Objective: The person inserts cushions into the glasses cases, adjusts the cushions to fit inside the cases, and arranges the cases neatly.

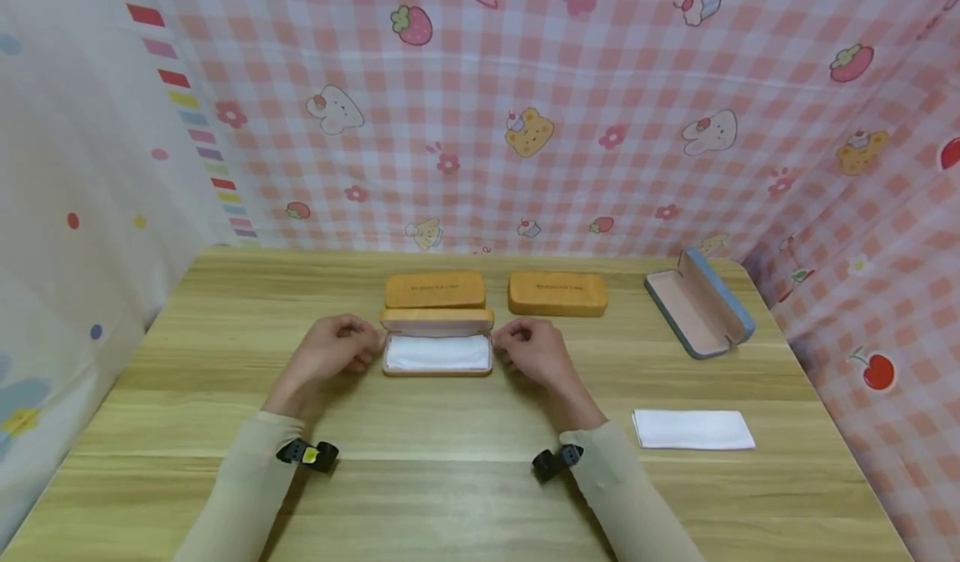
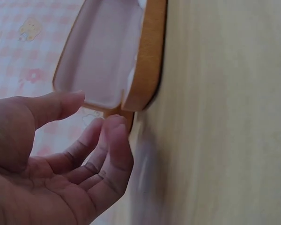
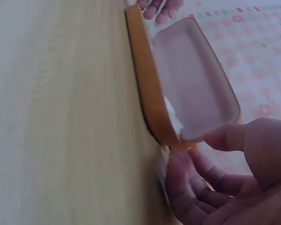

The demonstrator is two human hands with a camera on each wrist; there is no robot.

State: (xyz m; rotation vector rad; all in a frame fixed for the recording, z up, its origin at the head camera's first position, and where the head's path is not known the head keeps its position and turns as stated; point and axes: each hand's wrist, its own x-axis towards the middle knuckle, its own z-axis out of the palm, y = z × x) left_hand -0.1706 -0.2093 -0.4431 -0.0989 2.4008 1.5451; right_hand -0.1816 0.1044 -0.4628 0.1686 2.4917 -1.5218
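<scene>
An orange glasses case (image 1: 437, 372) stands with its lid raised, showing a pale pink lining. Inside its base lies a folded white cloth (image 1: 437, 352). My left hand (image 1: 339, 348) is at the left end of this case, fingers loosely bent and thumb apart from them in the left wrist view. At the right end is my right hand (image 1: 534, 350), its thumb (image 3: 225, 137) close to the lid's corner and its fingers bent below. Whether either hand touches the case is hard to tell. Neither hand grips anything that I can see.
Two closed orange glasses cases stand behind, one directly behind the raised lid (image 1: 435, 289), the other case (image 1: 557, 293) to its right. Farther right lies an open blue-grey glasses case (image 1: 690, 312). Another folded white cloth (image 1: 693, 429) lies on the wooden table (image 1: 435, 495) at front right.
</scene>
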